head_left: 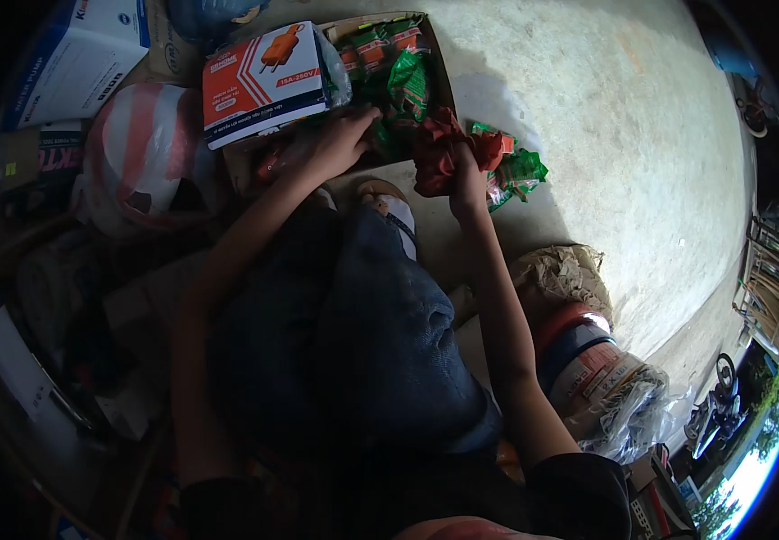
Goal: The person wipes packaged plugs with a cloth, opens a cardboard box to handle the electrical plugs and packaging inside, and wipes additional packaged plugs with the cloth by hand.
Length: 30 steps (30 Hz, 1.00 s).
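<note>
My right hand (468, 186) is closed around a crumpled red cloth (439, 155) just past the near right corner of an open cardboard box (443, 67). Under and beside the cloth, green and red plastic packets (522, 171) lie on the floor. My left hand (344, 141) reaches over the near side of the box, fingers bent but apart, close to the green packets (407, 85) inside; its fingertips are partly in shadow. A white and orange carton with a plug picture (263, 81) rests on the box's left part, beside my left wrist.
Left of the box are a red-and-white striped plastic bag (151, 148) and a water pump carton (79, 63). My bent knees (380, 315) are in front. Wrapped rolls (588, 369) and crumpled brown paper (565, 274) stand at right. Concrete floor (624, 162) stretches beyond.
</note>
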Available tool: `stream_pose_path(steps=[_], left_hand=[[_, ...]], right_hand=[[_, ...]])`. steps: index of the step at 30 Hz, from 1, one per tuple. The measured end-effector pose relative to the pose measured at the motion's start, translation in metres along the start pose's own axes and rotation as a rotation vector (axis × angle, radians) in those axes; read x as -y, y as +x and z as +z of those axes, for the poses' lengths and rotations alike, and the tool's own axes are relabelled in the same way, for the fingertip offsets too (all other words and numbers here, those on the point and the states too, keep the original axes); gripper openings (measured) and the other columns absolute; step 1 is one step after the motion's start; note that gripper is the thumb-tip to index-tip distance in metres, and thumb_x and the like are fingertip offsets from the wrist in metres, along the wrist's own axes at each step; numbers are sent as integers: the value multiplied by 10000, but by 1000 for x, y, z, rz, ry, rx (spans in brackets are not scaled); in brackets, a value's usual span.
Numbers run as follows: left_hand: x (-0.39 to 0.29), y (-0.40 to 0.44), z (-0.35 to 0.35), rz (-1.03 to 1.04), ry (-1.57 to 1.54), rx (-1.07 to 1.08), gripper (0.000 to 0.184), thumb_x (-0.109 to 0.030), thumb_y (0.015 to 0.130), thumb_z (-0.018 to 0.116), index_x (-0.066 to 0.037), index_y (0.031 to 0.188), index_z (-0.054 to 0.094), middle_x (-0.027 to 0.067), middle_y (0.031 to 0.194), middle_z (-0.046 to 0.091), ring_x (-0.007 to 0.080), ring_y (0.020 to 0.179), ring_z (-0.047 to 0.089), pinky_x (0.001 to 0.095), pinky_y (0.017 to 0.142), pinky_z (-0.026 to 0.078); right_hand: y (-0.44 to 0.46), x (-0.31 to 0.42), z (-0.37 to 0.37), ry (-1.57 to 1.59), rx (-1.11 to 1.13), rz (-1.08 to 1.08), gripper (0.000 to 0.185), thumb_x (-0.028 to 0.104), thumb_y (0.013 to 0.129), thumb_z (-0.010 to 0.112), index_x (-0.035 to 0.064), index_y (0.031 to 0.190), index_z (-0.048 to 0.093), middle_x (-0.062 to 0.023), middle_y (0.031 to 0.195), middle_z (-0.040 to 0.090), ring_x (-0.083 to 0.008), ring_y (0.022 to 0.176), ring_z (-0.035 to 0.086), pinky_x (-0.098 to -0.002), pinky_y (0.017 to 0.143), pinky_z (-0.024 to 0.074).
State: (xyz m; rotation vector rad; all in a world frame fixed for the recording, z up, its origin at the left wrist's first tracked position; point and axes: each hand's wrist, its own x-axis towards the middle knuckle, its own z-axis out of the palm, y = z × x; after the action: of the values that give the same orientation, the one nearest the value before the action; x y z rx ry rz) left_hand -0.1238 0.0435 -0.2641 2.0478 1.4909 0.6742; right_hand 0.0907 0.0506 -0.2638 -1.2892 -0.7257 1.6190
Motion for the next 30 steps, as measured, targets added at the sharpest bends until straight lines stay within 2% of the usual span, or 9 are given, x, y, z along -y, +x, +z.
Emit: stream_pose_path(steps=[5, 9, 14, 20, 21, 23, 27, 29, 30], left_hand=[[-58, 24, -57, -253, -913, -84, 372, -118, 790, 581, -32, 1114, 419, 75, 1022, 553, 125, 939, 520, 265, 810, 410], [-108, 45, -94, -254, -851, -113, 308, -256, 899, 365, -22, 1082, 446, 108, 1028, 531, 134, 975, 484, 252, 814, 394], [-145, 43, -113, -107, -400, -140, 350, -305, 908, 343, 13, 938, 485, 74, 686, 509, 138, 627, 446, 262, 640, 377], [-133, 21, -107, -159, -692, -88, 273, -132, 880, 374, -20, 1115, 456, 109, 1049, 541, 146, 974, 509, 253, 822, 392], [-139, 26, -113, 32, -183, -97, 275, -159, 883, 379, -12, 1098, 465, 115, 1044, 546, 153, 994, 502, 262, 829, 386], [-152, 26, -117, -82, -438, -119, 284, -204, 894, 377, -2, 1065, 479, 107, 996, 557, 140, 944, 510, 252, 825, 374], [-175, 32, -147, -96, -512, -251, 367, -306, 898, 386, -5, 1080, 492, 32, 926, 555, 91, 821, 490, 205, 773, 366], [-201, 30, -165, -381, -820, -201, 440, -345, 865, 441, -35, 1178, 440, 45, 1137, 481, 121, 978, 491, 259, 824, 413], [-179, 35, -161, -325, -980, -205, 488, -422, 842, 444, -44, 1150, 463, 50, 1112, 500, 136, 971, 506, 282, 791, 447]], right_hand=[[-44, 43, 43, 218, -36, -221, 270, 189, 806, 485, 15, 1011, 473, -49, 964, 517, -146, 882, 503, -275, 772, 399], [-39, 106, 94, -600, 93, -1105, 493, 164, 614, 654, -7, 1030, 453, -191, 1201, 372, -322, 996, 484, -318, 850, 367], [-18, 126, 107, -170, -255, -846, 118, 51, 716, 556, -12, 812, 527, -90, 685, 571, -174, 625, 539, -296, 562, 420], [-86, 113, 113, -466, -73, -1098, 462, 63, 646, 601, 8, 1071, 428, -189, 1117, 461, -308, 979, 489, -322, 813, 404], [-75, 120, 112, -459, -77, -1100, 462, 63, 646, 601, 8, 1071, 428, -189, 1117, 461, -308, 979, 489, -322, 813, 404], [-55, 140, 105, -236, -77, -815, 392, 48, 650, 590, 5, 1013, 450, -165, 984, 524, -313, 880, 527, -317, 760, 420], [-51, 171, 106, -225, -194, -1118, 271, 67, 705, 554, -3, 948, 456, -118, 849, 530, -231, 813, 530, -306, 707, 418], [-42, 172, 102, 214, -202, -684, 220, 158, 819, 475, 12, 976, 524, -47, 819, 591, -95, 695, 553, -258, 555, 457], [-37, 177, 87, 577, 122, -463, 243, 179, 842, 432, 32, 1028, 487, -44, 887, 573, -103, 757, 548, -253, 592, 459]])
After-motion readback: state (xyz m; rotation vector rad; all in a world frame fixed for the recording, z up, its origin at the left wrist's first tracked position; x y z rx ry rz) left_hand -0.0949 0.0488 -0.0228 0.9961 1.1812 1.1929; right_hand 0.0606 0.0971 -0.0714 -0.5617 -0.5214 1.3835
